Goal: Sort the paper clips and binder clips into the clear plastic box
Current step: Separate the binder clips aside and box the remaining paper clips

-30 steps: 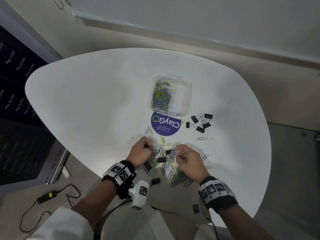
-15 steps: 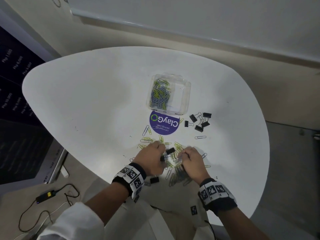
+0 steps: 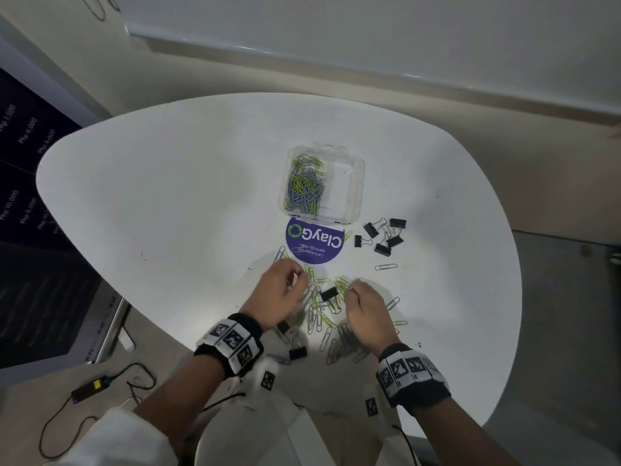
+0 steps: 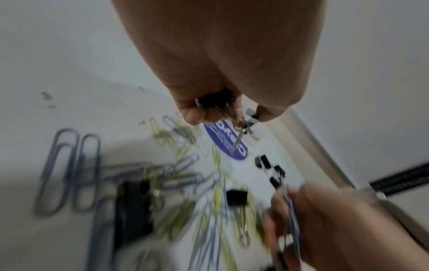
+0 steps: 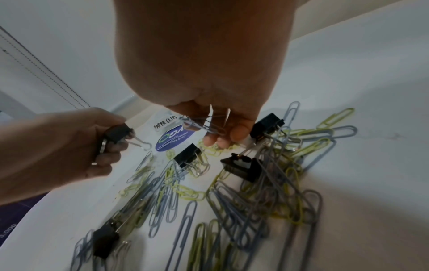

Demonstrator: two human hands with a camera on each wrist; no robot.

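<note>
A clear plastic box [image 3: 349,183] stands mid-table with grey and yellow paper clips [image 3: 304,188] in its left half. Loose paper clips [image 3: 316,312] and black binder clips [image 5: 187,155] lie in a heap near the table's front edge. My left hand [image 3: 285,290] hovers over the heap's left side and grips a black binder clip [image 4: 216,100] in its curled fingers. My right hand [image 3: 364,302], over the heap's right side, pinches a few grey paper clips [image 5: 202,124]. One binder clip [image 3: 328,293] lies between the hands.
A purple round sticker [image 3: 314,242] sits just in front of the box. Several binder clips [image 3: 383,235] are grouped to the right of it, with a single paper clip [image 3: 385,266] nearby. The white table's [image 3: 168,196] front edge is close to my wrists.
My left hand has lifted a binder clip out of the heap and drawn left, away from the right hand. The right hand stays over the heap, holding paper clips.
</note>
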